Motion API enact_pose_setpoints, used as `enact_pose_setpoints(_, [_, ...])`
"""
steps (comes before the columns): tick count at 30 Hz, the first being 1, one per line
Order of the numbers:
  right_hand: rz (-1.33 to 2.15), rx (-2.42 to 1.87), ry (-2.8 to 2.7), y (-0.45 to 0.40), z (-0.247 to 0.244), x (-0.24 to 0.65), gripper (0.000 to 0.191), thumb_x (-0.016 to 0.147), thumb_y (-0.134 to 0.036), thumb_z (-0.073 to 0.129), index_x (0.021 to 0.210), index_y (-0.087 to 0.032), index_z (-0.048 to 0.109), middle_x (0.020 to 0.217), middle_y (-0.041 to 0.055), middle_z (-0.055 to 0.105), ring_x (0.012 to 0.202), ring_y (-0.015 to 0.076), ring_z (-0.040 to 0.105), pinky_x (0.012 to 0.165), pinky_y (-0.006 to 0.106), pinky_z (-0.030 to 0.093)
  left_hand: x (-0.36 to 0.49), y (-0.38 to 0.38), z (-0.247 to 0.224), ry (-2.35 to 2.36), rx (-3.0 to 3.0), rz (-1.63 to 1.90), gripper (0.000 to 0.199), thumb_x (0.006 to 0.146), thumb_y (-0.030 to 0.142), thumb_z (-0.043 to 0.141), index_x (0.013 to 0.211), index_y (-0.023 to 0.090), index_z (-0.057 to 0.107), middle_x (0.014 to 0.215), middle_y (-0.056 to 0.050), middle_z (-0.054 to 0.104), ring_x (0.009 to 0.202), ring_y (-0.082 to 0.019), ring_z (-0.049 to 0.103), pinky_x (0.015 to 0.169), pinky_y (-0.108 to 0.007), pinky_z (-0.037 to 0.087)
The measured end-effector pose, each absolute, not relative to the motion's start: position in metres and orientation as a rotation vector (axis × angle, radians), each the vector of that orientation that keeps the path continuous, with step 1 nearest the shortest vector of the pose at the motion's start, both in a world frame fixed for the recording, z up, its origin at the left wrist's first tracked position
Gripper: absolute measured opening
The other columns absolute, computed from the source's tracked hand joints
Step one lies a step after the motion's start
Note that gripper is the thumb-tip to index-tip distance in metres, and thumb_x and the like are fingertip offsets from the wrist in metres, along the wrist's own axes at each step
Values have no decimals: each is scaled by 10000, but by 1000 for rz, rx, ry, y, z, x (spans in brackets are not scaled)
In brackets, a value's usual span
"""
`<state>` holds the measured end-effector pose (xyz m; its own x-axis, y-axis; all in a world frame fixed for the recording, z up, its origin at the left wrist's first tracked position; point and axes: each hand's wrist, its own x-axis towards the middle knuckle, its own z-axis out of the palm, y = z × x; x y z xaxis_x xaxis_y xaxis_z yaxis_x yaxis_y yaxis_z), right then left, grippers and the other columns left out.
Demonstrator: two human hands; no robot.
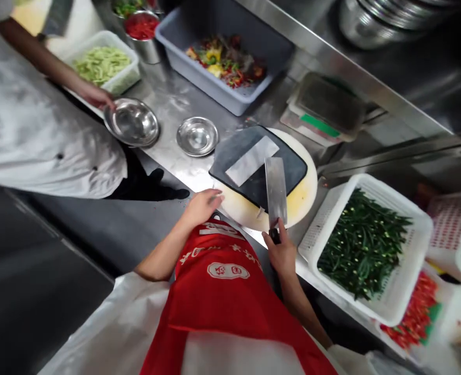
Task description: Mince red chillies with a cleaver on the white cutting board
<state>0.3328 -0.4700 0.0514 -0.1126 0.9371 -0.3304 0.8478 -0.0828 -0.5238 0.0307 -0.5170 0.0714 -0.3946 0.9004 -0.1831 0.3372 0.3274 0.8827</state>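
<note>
Steel forms the one cleaver (276, 190), its handle closed in the right hand (283, 255) at the round board's (307, 195) near rim, its blade over one black mat (288, 156) bearing one pale slab (252, 160), while the loosely open left hand (202, 208) faces bare counter (187, 174) before one small bowl (197, 136).

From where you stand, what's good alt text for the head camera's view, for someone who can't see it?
The right hand grips a broad steel cleaver over a round white chopping board topped by a dark mat; the empty left hand is near the board's edge. At left, another person's hand holds a shiny steel bowl.
</note>
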Motion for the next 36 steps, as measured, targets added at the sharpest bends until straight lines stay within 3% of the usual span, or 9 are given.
enact_pose_setpoints(3, [940, -2055, -1934, -477, 56, 322, 834, 844, -623, 554, 1538, -178, 431, 951, 134, 745, 818, 284, 701, 709, 344, 493, 3, -441, 49, 2169, 1294, 928, 354, 958, 307, 531, 1240, 146, 673, 1320, -135, 645, 1261, -283, 582, 1122, -416, 432])
enact_pose_setpoints(8, [937, -2132, -1862, -491, 67, 284, 850, 858, -651, 531, 1527, -133, 444, 617, 36, 663, 514, 218, 600, 548, 293, 438, -34, -365, -2, 2137, 1668, 735, 550, 958, 319, 540, 1460, 102, 481, 1557, -184, 405, 1445, -338, 376, 1212, -481, 301])
enact_pose_setpoints(10, [967, -2135, -1917, -497, 69, 267, 803, 885, -619, 524, 1527, -142, 445, 608, 26, 665, 499, 202, 594, 540, 277, 433, -39, -368, -14, 2055, 1770, 712, 513, 984, 315, 478, 1459, 120, 492, 1571, -178, 383, 1449, -330, 372, 1207, -486, 308])
enact_pose_setpoints(13, [963, -2127, -2073, -509, 69, 244, 692, 924, -521, 530, 1518, -172, 461, 788, 71, 749, 611, 204, 668, 604, 271, 465, -50, -387, -17, 1946, 1799, 699, 444, 975, 280, 466, 1386, 157, 577, 1556, -158, 404, 1419, -308, 418, 1179, -464, 364])
enact_pose_setpoints(18, [881, -2241, -2197, -536, 69, 212, 565, 960, -465, 541, 1480, -245, 517, 982, 91, 774, 794, 229, 734, 658, 265, 495, -70, -382, 20, 1954, 1759, 691, 269, 922, 291, 541, 1067, 163, 727, 1403, -143, 539, 1317, -293, 511, 1147, -431, 397])
enact_pose_setpoints(23, [938, -2247, -2248, -533, 65, 194, 603, 976, -411, 544, 1542, -244, 418, 1054, 92, 759, 847, 233, 738, 669, 269, 513, -57, -329, 63, 1797, 1740, 258, 360, 972, 439, 468, 887, 185, 708, 911, -105, 694, 916, -250, 667, 809, -330, 497])
enact_pose_setpoints(26, [945, -2259, -2278, -517, 56, 191, 624, 1004, -414, 493, 1582, -244, 328, 1044, 102, 758, 835, 239, 736, 675, 285, 514, -48, -313, 67, 1770, 1684, 23, 436, 956, 506, 482, 685, 199, 630, 707, -74, 641, 771, -237, 640, 665, -304, 417])
enact_pose_setpoints(30, [972, -2303, -2316, -522, 49, 197, 669, 1035, -465, 405, 1618, -209, 200, 936, 108, 771, 769, 255, 733, 659, 301, 500, -44, -340, 63, 1855, 1552, 125, 491, 952, 537, 472, 597, 204, 538, 604, -27, 552, 654, -182, 559, 588, -294, 312])
enact_pose_setpoints(36, [987, -2219, -2484, -528, 51, 221, 681, 1028, -502, 397, 1613, -188, 245, 849, 129, 765, 725, 283, 732, 652, 333, 515, -33, -372, 57, 1922, 1467, 160, 512, 926, 566, 510, 566, 202, 513, 569, -13, 492, 605, -168, 494, 583, -297, 289])
